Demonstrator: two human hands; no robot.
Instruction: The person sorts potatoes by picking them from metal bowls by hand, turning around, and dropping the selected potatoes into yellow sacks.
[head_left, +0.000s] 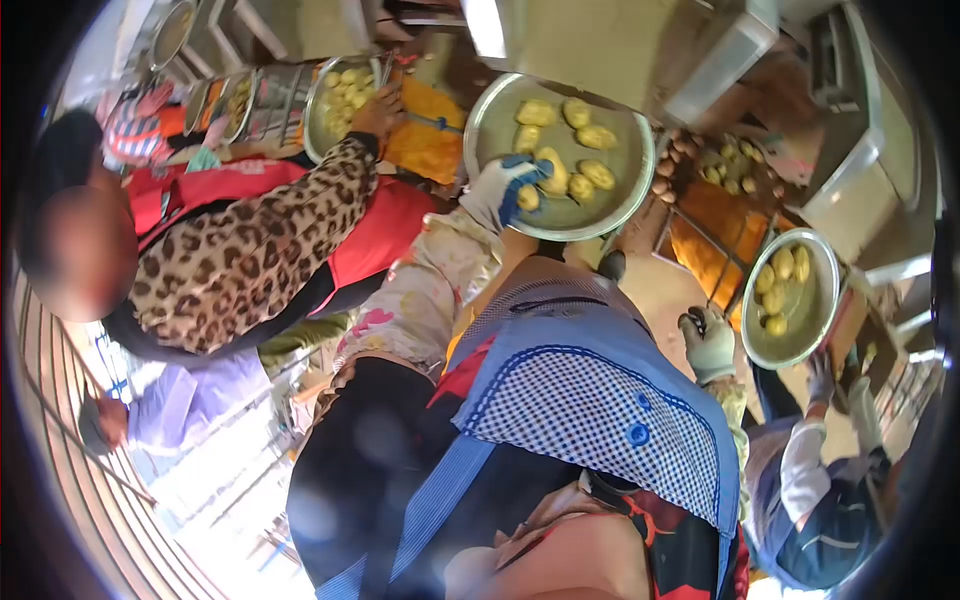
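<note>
My left hand point(510, 185), in a white glove with blue fingers, reaches forward onto a round metal tray point(620, 215) of peeled yellow potatoes. Its fingers curl around a small potato point(528, 198) at the tray's near left rim. My right hand point(708, 345), in a pale glove, is closed at the left rim of a second round metal tray point(822, 320), which holds several peeled potatoes point(782, 265). My blue checked apron point(590, 400) fills the middle of the view.
A person in a leopard-print sleeve point(260, 240) on my left reaches to a third tray of potatoes point(318, 120). Unpeeled potatoes point(700, 160) lie over an orange crate point(715, 235). Another person's gloved hands point(840, 390) work at lower right. Metal counters point(860, 190) stand behind.
</note>
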